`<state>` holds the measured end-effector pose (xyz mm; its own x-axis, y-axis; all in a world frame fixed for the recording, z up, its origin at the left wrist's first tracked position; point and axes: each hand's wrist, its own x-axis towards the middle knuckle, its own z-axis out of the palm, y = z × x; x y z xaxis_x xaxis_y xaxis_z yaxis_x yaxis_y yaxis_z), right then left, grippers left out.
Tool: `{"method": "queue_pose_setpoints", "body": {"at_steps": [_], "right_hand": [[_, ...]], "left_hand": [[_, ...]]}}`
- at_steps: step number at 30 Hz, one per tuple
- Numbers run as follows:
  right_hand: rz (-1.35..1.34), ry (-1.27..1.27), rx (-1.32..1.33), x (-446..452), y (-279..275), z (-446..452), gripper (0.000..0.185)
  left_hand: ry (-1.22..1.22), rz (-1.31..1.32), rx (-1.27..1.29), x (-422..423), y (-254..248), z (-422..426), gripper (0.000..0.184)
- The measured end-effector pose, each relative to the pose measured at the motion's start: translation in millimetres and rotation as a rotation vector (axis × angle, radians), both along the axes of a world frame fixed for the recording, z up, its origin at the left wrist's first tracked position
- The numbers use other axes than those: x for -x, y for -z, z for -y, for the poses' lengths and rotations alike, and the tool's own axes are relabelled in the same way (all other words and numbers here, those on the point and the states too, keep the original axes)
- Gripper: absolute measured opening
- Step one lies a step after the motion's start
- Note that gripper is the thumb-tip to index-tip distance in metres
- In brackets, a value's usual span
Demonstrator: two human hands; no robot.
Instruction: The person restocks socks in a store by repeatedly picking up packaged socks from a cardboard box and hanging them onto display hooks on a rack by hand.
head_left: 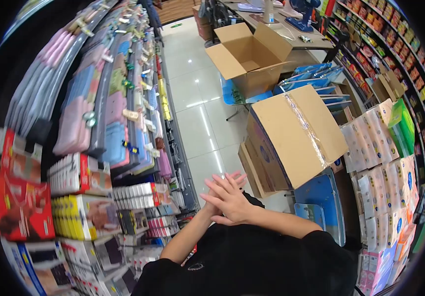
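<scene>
My left hand (206, 209) and my right hand (233, 203) meet in front of my black shirt (252, 261). The right hand lies across the left, palm toward palm, with its fingers stretched and apart. Much of the left hand is covered, but its extended fingertips show beyond the right fingers. I see nothing held in either one. Nearest to them, on the right, stands a closed cardboard box (296, 133) sealed with clear tape along its top.
Shelves of folded towels (77, 123) and boxed goods (82, 217) line the left. An open cardboard box (252, 54) stands farther up the tiled aisle (200, 123). Blue folding stools (321, 197) and stacked tissue packs (385, 187) are at right. Behind them is a desk (311, 42).
</scene>
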<state>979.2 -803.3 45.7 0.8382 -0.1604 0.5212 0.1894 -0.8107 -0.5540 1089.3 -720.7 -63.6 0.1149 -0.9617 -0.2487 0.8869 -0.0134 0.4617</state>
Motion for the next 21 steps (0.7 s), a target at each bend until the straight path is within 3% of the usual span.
{"method": "queue_pose_setpoints", "body": {"at_steps": [4, 6, 7, 10, 12, 14, 15, 19, 21], "right_hand": [[-0.053, 0.051, 0.149, -42, 36, 97, 0.08], [-0.289, 0.308, 0.179, -57, 45, 159, 0.062], [-0.301, 0.417, 0.095, -62, 50, 191, 0.06], [-0.29, 0.663, -0.118, -57, 86, 269, 0.057], [-0.252, 0.738, -0.094, -56, 98, 310, 0.055], [-0.24, 0.801, -0.09, -63, 103, 332, 0.054], [-0.264, 0.827, -0.087, -67, 99, 342, 0.049], [-0.269, 0.904, -0.083, -84, 110, 380, 0.035], [-0.269, 0.936, -0.094, -95, 110, 393, 0.032]], "left_hand": [[0.026, -0.07, -0.025, -37, -73, 72, 0.077], [0.042, -0.08, -0.036, -64, -105, 115, 0.076], [0.115, 0.075, 0.025, -81, -111, 128, 0.084], [0.264, 0.164, 0.112, -135, -133, 172, 0.081], [0.231, 0.191, 0.058, -164, -131, 211, 0.071], [0.173, 0.408, -0.098, -192, -112, 247, 0.061], [0.129, 0.351, -0.15, -201, -113, 270, 0.053], [0.257, 0.451, -0.181, -251, -84, 364, 0.049], [0.3, 0.627, -0.187, -272, -72, 424, 0.045]]}}
